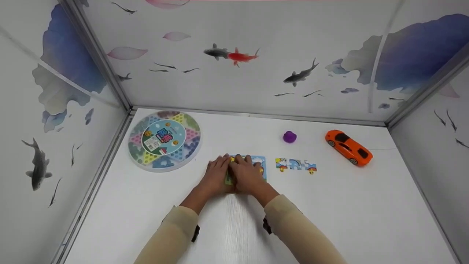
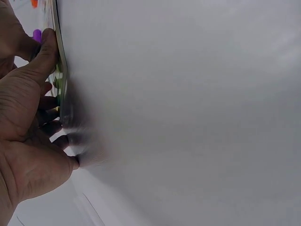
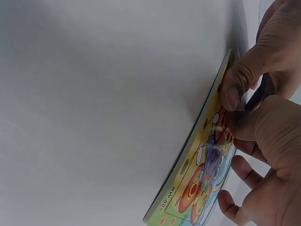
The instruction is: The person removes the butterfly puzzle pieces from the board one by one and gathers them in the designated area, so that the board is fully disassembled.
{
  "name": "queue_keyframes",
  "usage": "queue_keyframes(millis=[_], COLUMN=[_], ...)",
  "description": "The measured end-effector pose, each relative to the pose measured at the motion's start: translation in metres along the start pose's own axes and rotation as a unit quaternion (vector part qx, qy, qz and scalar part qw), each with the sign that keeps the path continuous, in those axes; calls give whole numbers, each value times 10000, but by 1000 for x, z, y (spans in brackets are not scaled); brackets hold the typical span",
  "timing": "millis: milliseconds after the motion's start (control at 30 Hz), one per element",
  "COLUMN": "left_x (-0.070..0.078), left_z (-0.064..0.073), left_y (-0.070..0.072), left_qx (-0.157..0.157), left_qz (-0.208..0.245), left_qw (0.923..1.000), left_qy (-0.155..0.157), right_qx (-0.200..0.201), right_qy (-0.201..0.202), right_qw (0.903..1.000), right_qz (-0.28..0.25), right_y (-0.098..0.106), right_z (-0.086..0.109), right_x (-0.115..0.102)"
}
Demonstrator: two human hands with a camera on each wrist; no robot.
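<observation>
One illustrated jigsaw board point(image 3: 192, 181), thin and rectangular, printed "KW" and digits at one corner, lying flat on the white tabletop point(image 1: 329, 220); it serves as landmark for all entries below. Two bare hands upon it: the left hand point(image 1: 214, 176) at the board's left side, thumb on the near part of its face, fingers lying along the outer edge, so that the board is held between; the right hand point(image 1: 250, 178) over the board's middle and right, outer fingers spread, thumb and forefinger down close to the left thumb; whether these two pinch a piece cannot be told, their tips being partly hidden. Loose jigsaw pieces point(image 1: 295, 164), at least three, in a short row just right of the board. One small purple object point(image 1: 289, 137), rounded, beyond the board and to its right. One orange toy sports car point(image 1: 349, 147), set diagonally, well to the board's right. One round Chinese checkers set point(image 1: 164, 141), star-patterned, with blue central label, left of the board and farther back. Two beige sleeves point(image 1: 170, 234), nearer the wearer than the board. White wall panels point(image 1: 256, 22), painted with fish and petals, behind the board and either side.
</observation>
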State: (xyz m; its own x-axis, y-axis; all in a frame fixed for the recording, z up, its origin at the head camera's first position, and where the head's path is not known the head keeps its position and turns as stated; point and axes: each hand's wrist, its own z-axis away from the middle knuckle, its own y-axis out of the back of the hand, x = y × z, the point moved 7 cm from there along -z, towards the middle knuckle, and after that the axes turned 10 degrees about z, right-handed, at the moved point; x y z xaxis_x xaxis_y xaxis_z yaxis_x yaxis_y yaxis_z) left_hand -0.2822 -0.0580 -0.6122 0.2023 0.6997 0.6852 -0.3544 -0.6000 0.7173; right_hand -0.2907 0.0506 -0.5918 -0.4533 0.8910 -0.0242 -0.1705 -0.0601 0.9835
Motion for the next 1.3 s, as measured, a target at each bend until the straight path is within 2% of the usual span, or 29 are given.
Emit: queue_keyframes(millis=[233,567,700,1300], left_x=[0,0,-2,0], left_z=[-1,0,-2,-1], left_y=[-1,-1,-2,2], left_qx=[26,90,58,193], left_qz=[-20,110,126,270], left_qw=[10000,9997,9998,9991], left_qy=[-20,-183,-160,-255], right_qx=[-24,275,373,657], right_qy=[66,220,272,-16], right_qw=[9986,9977,9965,9885], right_qz=[-515,-572,-692,-1362], right_y=[-5,-5,-4,-7], right_z=[-2,-1,1,4], right_x=[1,2,2,7])
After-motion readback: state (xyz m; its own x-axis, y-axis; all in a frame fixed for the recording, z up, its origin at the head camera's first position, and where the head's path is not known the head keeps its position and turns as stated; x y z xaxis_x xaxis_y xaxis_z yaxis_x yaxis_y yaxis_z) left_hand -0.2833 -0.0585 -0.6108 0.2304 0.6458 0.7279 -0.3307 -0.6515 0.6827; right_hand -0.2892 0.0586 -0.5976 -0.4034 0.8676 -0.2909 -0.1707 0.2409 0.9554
